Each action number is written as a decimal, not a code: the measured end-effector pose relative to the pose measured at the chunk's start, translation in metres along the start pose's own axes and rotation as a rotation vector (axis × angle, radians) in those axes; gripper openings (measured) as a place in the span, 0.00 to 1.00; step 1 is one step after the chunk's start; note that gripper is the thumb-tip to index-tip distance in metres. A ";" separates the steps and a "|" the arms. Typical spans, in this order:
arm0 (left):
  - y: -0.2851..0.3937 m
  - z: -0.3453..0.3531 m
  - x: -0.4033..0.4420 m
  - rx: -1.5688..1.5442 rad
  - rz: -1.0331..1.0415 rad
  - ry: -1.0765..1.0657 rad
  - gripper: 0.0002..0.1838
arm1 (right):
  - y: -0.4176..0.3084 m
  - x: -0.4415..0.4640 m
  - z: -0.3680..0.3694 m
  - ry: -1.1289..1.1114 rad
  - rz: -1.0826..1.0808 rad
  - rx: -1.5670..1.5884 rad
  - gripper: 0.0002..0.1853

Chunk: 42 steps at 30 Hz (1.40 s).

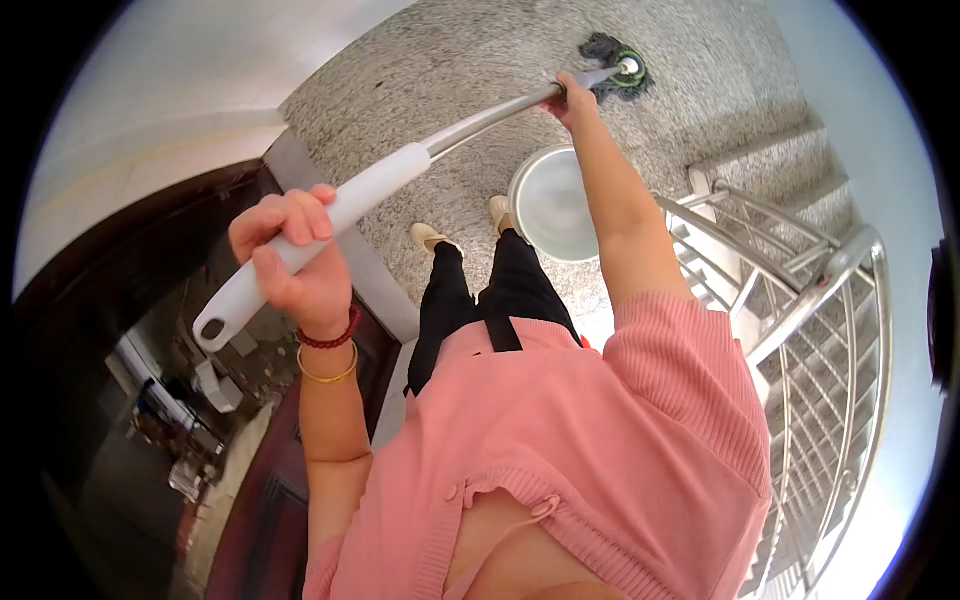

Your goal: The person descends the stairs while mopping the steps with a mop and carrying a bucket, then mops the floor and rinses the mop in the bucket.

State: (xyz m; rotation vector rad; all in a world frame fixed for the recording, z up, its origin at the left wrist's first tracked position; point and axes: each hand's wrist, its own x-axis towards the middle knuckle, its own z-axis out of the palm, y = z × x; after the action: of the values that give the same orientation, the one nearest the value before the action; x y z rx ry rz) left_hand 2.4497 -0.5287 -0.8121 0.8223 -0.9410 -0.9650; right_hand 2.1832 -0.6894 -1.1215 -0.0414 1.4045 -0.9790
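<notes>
A mop with a white grip and metal pole [480,124] slants across the view from lower left to upper right. My left hand [290,250] is wrapped round the white grip near its end, with a red bead bracelet and a gold bangle at the wrist. Farther down, my right hand [572,101] is closed round the metal pole. The dark, stringy mop head [607,50] with a green disc rests on the speckled floor [450,55]. A pale round basin [560,205] stands on the floor beside my feet, below my right forearm.
A metal stair railing [850,255] and steps [765,150] are on the right. At the left, a dark wooden door frame [270,520] borders a doorway with cluttered items beyond. A white wall [190,70] rises at the upper left.
</notes>
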 end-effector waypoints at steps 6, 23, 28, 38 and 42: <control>0.001 0.064 0.018 0.109 0.073 -0.113 0.17 | -0.031 -0.011 -0.033 -0.083 -0.162 -0.010 0.18; 0.133 0.043 0.013 0.286 0.087 -0.338 0.36 | 0.059 -0.136 -0.034 0.349 -0.807 -0.996 0.41; 0.198 0.038 0.012 0.304 0.135 -0.247 0.38 | 0.073 -0.191 0.025 0.318 -1.026 -0.941 0.39; 0.326 -0.028 0.017 0.190 0.372 -0.311 0.25 | 0.088 -0.258 0.089 -0.310 -1.208 -1.194 0.14; 0.401 -0.051 0.053 0.073 0.304 -0.724 0.17 | 0.071 -0.321 0.112 -0.294 -1.279 -1.101 0.11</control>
State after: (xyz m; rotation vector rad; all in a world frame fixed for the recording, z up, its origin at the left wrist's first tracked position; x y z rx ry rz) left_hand 2.6304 -0.4301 -0.4606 0.3565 -1.6769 -0.9732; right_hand 2.3594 -0.5133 -0.8797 -1.9955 1.4112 -0.9473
